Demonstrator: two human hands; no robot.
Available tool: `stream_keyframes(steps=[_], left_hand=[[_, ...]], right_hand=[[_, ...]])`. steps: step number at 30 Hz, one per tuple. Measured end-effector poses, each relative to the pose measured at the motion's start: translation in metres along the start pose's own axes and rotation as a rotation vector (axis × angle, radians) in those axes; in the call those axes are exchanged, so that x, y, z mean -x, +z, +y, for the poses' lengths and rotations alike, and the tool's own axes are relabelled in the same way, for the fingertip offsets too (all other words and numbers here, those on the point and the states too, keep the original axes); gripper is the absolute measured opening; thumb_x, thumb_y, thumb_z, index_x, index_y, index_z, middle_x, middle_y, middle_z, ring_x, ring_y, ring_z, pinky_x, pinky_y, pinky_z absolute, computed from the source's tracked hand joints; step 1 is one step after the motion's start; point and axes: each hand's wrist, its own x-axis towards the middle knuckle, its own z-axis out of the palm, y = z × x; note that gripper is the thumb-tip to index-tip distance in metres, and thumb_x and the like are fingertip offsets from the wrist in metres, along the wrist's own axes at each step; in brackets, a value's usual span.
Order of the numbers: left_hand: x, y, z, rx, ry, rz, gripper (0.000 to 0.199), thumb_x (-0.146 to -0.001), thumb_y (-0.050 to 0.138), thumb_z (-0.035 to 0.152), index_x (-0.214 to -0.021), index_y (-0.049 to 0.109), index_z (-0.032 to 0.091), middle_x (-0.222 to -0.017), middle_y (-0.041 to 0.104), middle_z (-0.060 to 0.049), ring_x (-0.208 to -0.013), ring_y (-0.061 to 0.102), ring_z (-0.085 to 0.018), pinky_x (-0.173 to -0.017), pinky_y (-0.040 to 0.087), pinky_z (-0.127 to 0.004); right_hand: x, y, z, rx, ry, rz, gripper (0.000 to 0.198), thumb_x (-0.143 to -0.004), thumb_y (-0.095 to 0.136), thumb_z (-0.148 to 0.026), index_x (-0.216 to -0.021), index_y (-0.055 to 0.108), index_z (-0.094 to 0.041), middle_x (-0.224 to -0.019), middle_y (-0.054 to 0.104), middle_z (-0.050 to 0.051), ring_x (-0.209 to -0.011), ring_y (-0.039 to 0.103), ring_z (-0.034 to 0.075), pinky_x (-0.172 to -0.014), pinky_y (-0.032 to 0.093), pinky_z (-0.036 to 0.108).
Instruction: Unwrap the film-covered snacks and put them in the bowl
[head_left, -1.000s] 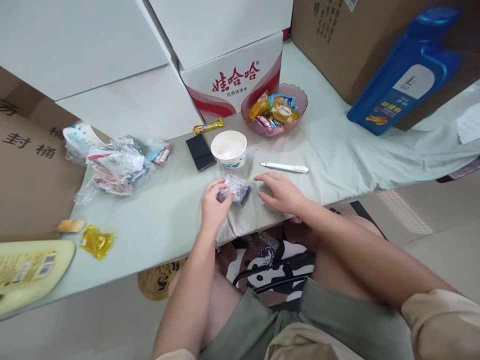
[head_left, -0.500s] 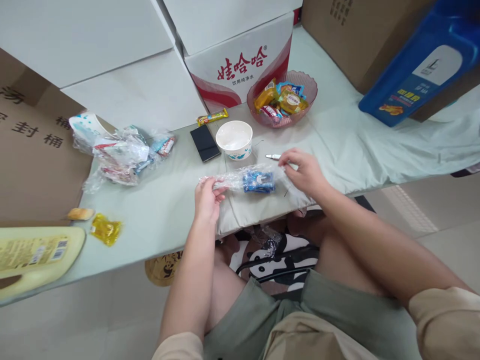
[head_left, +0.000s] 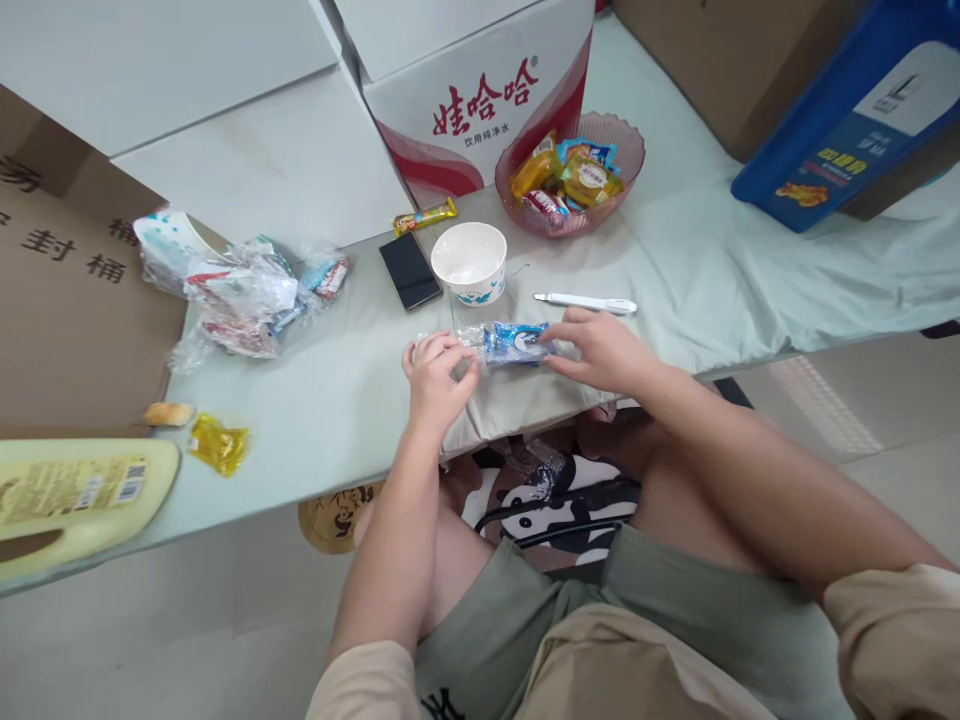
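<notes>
A small blue snack packet [head_left: 516, 343] lies on the cloth-covered table, with clear plastic wrapping [head_left: 472, 338] around it and reaching to its left. My left hand [head_left: 441, 378] has its fingers curled at the left end of that plastic. From the right, my right hand [head_left: 604, 352] grips the packet's right end between thumb and fingers. Just behind my right hand lies a white-handled utility knife [head_left: 586, 302]. A white paper bowl [head_left: 469, 262] with blue-green print stands behind the packet, a dark phone [head_left: 409, 270] at its left.
A pink glass bowl [head_left: 571, 220] holds several wrapped snacks. Crumpled plastic packaging [head_left: 247, 295] piles up at the left, near a yellow wrapper [head_left: 217, 444] and a bread piece [head_left: 169, 414]. Boxes [head_left: 480, 110] line the back; a blue jug [head_left: 844, 130] stands right, a pale yellow jug [head_left: 90, 500] left.
My right hand has come off the knife area and onto the packet, leaving the knife fully visible. My left hand has moved right, closer to the packet. The view has shifted slightly.
</notes>
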Motion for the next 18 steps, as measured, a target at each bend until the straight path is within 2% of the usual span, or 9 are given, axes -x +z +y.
stream_keyframes(steps=[2,4,7,9,11,13,15,17,18], left_hand=[[0.001,-0.002,0.004,-0.015,0.053,0.039,0.006,-0.075,0.067,0.021,-0.071,0.065,0.025,-0.097,0.074,-0.004,-0.125,0.062,-0.034,-0.122,0.018,-0.061],[0.003,-0.01,0.007,-0.01,0.104,0.071,0.009,-0.071,0.067,0.019,-0.068,0.061,0.025,-0.095,0.075,-0.003,-0.12,0.065,-0.033,-0.122,0.019,-0.06],[0.009,-0.025,0.008,0.046,0.121,0.023,0.006,-0.07,0.067,0.022,-0.068,0.062,0.025,-0.085,0.075,-0.003,-0.094,0.07,-0.028,-0.11,0.04,-0.053],[0.014,-0.035,0.007,0.162,0.071,-0.093,0.004,-0.07,0.069,0.027,-0.073,0.067,0.025,-0.078,0.074,-0.004,-0.076,0.068,-0.024,-0.09,0.051,-0.044],[0.018,-0.042,0.003,0.365,-0.065,-0.248,0.016,-0.073,0.071,0.036,-0.083,0.073,0.023,-0.075,0.074,-0.005,-0.066,0.067,-0.022,-0.073,0.053,-0.037],[0.02,-0.046,-0.001,0.531,-0.234,-0.32,0.026,-0.076,0.072,0.043,-0.09,0.075,0.021,-0.072,0.073,-0.005,-0.059,0.066,-0.02,-0.062,0.051,-0.033],[0.02,-0.046,-0.005,0.531,-0.327,-0.226,0.027,-0.077,0.073,0.042,-0.092,0.075,0.02,-0.071,0.072,-0.004,-0.055,0.063,-0.018,-0.059,0.05,-0.031],[0.017,-0.044,-0.006,0.384,-0.271,-0.093,0.025,-0.075,0.078,0.036,-0.093,0.074,0.02,-0.081,0.073,-0.005,-0.064,0.065,-0.017,-0.065,0.053,-0.031],[0.016,-0.041,-0.005,0.308,-0.205,-0.081,0.027,-0.072,0.08,0.034,-0.095,0.074,0.021,-0.091,0.073,-0.006,-0.075,0.067,-0.019,-0.072,0.055,-0.032]], right_hand=[[0.004,0.003,-0.005,0.087,-0.054,0.119,0.023,-0.09,0.059,-0.034,-0.098,0.078,-0.023,-0.107,0.062,0.012,-0.104,0.054,0.03,-0.09,0.039,0.043],[0.011,0.003,-0.012,0.131,-0.073,0.233,0.023,-0.093,0.058,-0.035,-0.094,0.079,-0.027,-0.111,0.058,0.012,-0.111,0.05,0.032,-0.095,0.036,0.047],[0.021,-0.003,-0.022,0.096,-0.132,0.3,0.029,-0.096,0.055,-0.042,-0.091,0.08,-0.028,-0.107,0.056,0.012,-0.107,0.05,0.03,-0.097,0.037,0.049],[0.024,-0.009,-0.025,-0.034,-0.248,0.19,0.037,-0.098,0.051,-0.048,-0.091,0.079,-0.025,-0.108,0.059,0.012,-0.104,0.054,0.027,-0.095,0.04,0.045],[0.024,-0.014,-0.024,-0.207,-0.339,-0.084,0.045,-0.102,0.041,-0.049,-0.096,0.077,-0.022,-0.101,0.065,0.011,-0.092,0.06,0.022,-0.085,0.045,0.036],[0.022,-0.016,-0.022,-0.263,-0.315,-0.337,0.046,-0.105,0.036,-0.044,-0.101,0.075,-0.021,-0.085,0.068,0.006,-0.074,0.06,0.017,-0.071,0.043,0.03],[0.019,-0.015,-0.019,-0.157,-0.226,-0.426,0.041,-0.103,0.038,-0.037,-0.102,0.076,-0.022,-0.074,0.068,0.004,-0.064,0.057,0.016,-0.064,0.037,0.029],[0.018,-0.013,-0.018,-0.006,-0.146,-0.408,0.036,-0.1,0.042,-0.034,-0.104,0.077,-0.024,-0.075,0.071,0.004,-0.064,0.058,0.017,-0.063,0.034,0.029],[0.018,-0.011,-0.018,0.055,-0.101,-0.389,0.035,-0.098,0.044,-0.034,-0.108,0.077,-0.025,-0.076,0.072,0.005,-0.065,0.059,0.018,-0.063,0.034,0.03]])
